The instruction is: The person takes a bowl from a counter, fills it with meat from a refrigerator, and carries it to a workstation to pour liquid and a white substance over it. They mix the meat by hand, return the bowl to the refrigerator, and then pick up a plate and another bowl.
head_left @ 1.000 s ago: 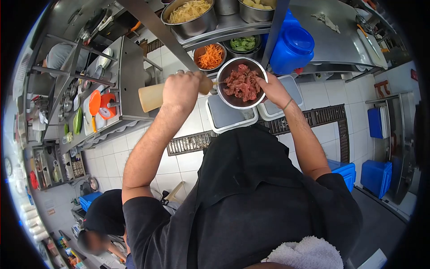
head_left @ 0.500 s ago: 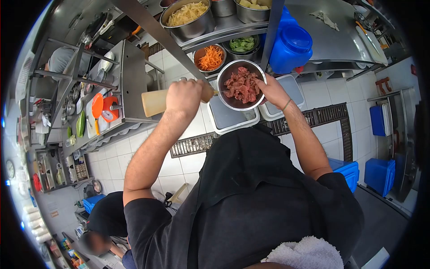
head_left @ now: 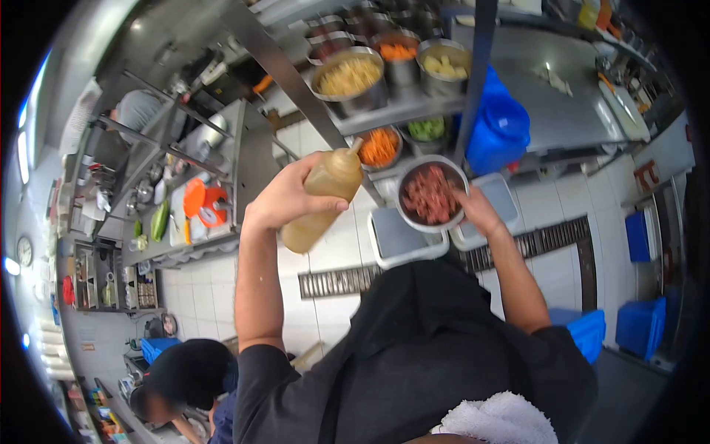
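Holds a squeeze bottle [head_left: 325, 194] in the left hand [head_left: 285, 196] and a metal bowl [head_left: 432, 227] of meat strips [head_left: 429, 194] in the right hand [head_left: 482, 210].

Wraps the left hand closed around the bottle, left of centre in the frame, with thumb across its side and nozzle tilted toward the upper right, well apart from the bowl; pinches the bowl's right rim with the right hand, just right of centre, in front of two lidded bins [head_left: 400, 234]; shows, just above the bowl in the frame, carrot shreds [head_left: 379, 147] and leafy greens [head_left: 427, 129] in containers beneath a metal shelf [head_left: 403, 111], a blue container [head_left: 506, 124] at upper right, and, at lower left, another person [head_left: 194, 370] in dark clothing, bent forward.
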`<act>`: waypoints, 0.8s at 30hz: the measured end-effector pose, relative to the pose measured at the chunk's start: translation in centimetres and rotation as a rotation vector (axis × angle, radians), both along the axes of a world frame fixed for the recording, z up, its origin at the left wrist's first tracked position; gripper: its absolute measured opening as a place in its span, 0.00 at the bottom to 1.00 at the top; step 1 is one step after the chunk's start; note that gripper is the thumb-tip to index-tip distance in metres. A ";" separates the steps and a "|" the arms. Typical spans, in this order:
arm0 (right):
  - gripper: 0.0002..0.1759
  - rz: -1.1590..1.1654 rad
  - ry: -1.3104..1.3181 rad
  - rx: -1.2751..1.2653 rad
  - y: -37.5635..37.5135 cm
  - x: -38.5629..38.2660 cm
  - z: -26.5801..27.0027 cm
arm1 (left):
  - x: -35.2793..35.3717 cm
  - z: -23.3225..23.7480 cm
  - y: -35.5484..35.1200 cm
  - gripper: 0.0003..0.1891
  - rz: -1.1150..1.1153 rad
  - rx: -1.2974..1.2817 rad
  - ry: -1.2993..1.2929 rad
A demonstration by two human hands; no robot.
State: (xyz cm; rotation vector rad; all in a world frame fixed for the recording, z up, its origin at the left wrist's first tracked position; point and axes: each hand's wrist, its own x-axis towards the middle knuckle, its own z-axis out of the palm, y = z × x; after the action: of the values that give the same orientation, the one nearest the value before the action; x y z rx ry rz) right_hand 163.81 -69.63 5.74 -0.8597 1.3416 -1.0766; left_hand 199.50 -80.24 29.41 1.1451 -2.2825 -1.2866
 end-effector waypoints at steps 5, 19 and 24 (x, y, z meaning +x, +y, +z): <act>0.24 -0.032 -0.006 0.085 0.4 -0.1 -0.9 | -0.6 13.0 -0.4 0.34 0.036 -0.214 0.763; 0.21 -0.294 -0.032 0.021 4.3 1.9 0.2 | -13.1 23.8 -13.6 0.22 0.186 -0.478 0.839; 0.21 -0.495 -0.057 0.019 8.6 -0.5 0.8 | -12.0 22.6 -16.6 0.21 0.505 -0.960 0.478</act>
State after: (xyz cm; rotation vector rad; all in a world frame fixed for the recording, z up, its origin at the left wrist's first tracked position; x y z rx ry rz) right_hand 163.32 -61.05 6.54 -0.4843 1.5550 -1.4515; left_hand 187.47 -96.86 52.05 0.8258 -1.7086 -0.1587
